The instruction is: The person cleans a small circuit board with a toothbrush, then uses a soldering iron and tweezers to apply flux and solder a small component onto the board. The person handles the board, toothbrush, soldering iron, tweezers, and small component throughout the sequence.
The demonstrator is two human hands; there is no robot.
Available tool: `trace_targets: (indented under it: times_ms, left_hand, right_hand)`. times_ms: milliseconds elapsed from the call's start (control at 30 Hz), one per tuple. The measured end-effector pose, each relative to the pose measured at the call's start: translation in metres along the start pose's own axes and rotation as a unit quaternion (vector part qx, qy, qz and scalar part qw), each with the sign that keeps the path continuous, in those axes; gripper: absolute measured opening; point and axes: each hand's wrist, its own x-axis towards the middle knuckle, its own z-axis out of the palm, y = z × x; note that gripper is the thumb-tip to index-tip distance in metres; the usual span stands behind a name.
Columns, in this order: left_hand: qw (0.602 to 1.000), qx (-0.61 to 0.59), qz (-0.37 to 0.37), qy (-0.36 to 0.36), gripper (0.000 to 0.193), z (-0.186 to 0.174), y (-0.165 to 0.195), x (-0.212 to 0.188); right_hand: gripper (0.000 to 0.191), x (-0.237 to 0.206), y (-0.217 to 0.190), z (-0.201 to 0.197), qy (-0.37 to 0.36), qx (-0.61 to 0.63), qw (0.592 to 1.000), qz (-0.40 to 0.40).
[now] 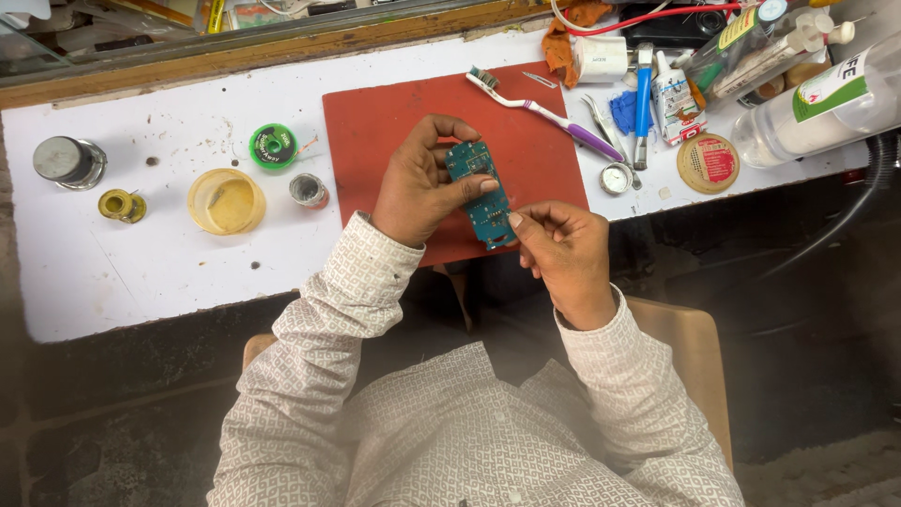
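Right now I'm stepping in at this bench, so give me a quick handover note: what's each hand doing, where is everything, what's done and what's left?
Left hand: holds the green circuit board by its upper half, over the red mat.
Right hand: pinches the board's lower end.
Toothbrush lies on the mat; tweezers just off its right edge; solder wick reel and yellow dish to the left.
Done: board is bare, out of any case.
Left: no tool in hand; nothing shows work begun on the board.

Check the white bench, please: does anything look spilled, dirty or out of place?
Dark specks and smudges dot the white bench top left of the red rubber mat; nothing looks spilled.
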Motion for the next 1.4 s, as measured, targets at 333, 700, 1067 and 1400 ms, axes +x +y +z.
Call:
trace_targets:
  times_ms: [333, 700, 1067, 1400]
  left_hand:
    - [1.0, -0.01, -0.013, 0.003, 0.047, 0.001, 0.003, 0.0]
    - [0.999, -0.02, -0.037, 0.025, 0.045, -0.001, 0.0, 0.003]
    - [0.971, 0.236, -0.011, 0.033, 0.05, 0.002, 0.001, 0.001]
    - [0.916, 0.389, 0.092, 0.032, 0.054, 0.003, 0.005, -0.003]
  right_hand:
    - [0.013, 0.0, 0.0, 0.001, 0.003, 0.019, 1.0, 0.016]
    - [0.016, -0.005, 0.01, -0.003, -0.001, 0.082, 0.997, -0.015]
    - [0.025, -0.024, 0.02, 0.001, 0.036, 0.151, 0.988, -0.015]
    - [0.029, -0.028, 0.02, 0.001, 0.048, 0.167, 0.985, -0.022]
